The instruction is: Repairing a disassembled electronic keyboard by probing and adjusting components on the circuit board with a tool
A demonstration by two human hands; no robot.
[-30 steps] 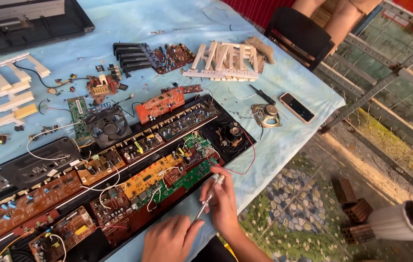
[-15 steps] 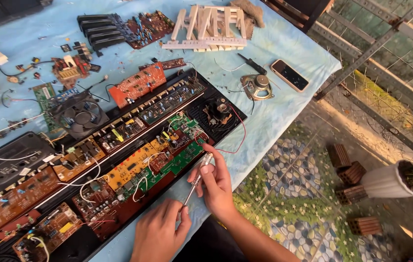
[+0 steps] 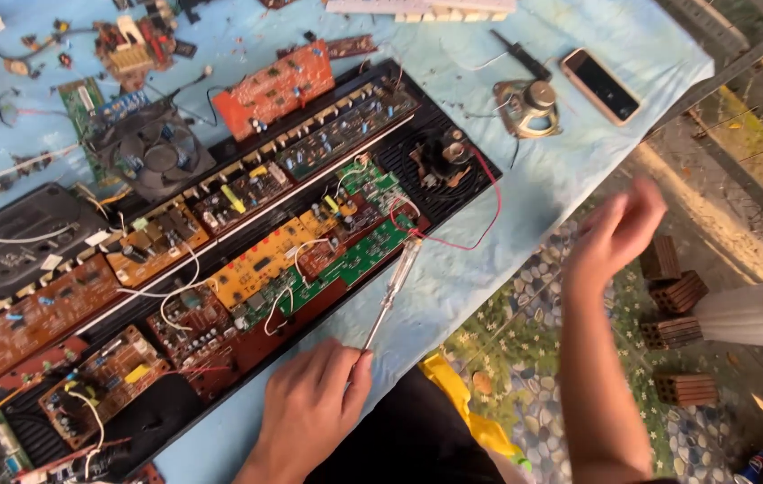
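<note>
Clear-handled screwdriver [image 3: 390, 291] pinched in left hand [image 3: 310, 408]; right hand [image 3: 615, 235] raised, empty.

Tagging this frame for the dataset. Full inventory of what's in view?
Long tray: 1, black, centre of the table, filled with circuit boards
Loose circuit board: 1, red-orange, just above the tray
Cooling fan: 1, dark grey, upper left
Small speaker: 1, metal, upper right
Phone: 1, dark screen, right of the speaker
Tablecloth: 1, light blue, over the table
Bricks: several, reddish, on the ground at right
Screwdriver: 1, clear handle, over the tray's near edge
Left hand: holds the screwdriver's metal end
Right hand: raised off the table, blurred, empty
</note>
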